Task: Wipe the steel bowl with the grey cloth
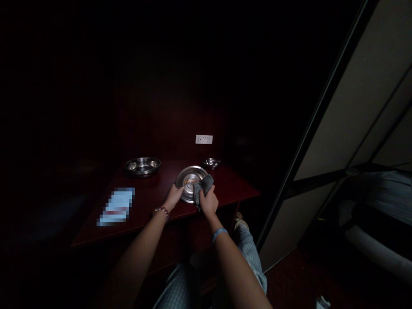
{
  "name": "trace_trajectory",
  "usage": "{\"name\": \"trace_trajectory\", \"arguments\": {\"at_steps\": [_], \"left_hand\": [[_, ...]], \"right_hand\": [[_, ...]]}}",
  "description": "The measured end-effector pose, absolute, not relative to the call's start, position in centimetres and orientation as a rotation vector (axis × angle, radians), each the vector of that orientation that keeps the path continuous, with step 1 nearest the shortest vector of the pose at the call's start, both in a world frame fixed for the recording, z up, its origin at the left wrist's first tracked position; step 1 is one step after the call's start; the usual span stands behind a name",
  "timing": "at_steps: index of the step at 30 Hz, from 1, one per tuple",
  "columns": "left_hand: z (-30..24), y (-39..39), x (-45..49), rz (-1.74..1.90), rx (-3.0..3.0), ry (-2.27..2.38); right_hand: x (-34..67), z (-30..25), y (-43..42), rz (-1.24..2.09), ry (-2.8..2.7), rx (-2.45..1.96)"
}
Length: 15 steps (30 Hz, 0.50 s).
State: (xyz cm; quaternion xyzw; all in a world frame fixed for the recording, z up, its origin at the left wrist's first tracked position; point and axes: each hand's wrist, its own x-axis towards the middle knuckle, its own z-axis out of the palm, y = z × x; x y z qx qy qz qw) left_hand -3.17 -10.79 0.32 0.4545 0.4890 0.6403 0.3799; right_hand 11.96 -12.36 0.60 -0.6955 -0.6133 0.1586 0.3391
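A shiny steel plate [188,178] stands tilted on the dark red table [151,201]. My left hand [174,197] grips the plate's lower left rim, fingers curled round it. My right hand [208,201] is closed on a grey cloth [203,185] that is pressed against the plate's right side. A beaded bracelet is on my left wrist and a blue band on my right wrist.
A larger steel bowl [142,165] sits at the table's back left and a small steel dish [211,162] at the back right. A pale blue blurred item [116,206] lies on the left. A white wall socket [204,139] is behind. A panelled wall [354,107] stands right.
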Motion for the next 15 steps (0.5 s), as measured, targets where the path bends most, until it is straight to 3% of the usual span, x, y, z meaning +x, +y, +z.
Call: {"name": "trace_trajectory", "arguments": {"at_steps": [15], "left_hand": [[0.21,-10.6,-3.15,1.674,1.102,1.239]], "right_hand": [[11.8,0.63,-12.32,0.368,-1.627,-1.859]]}}
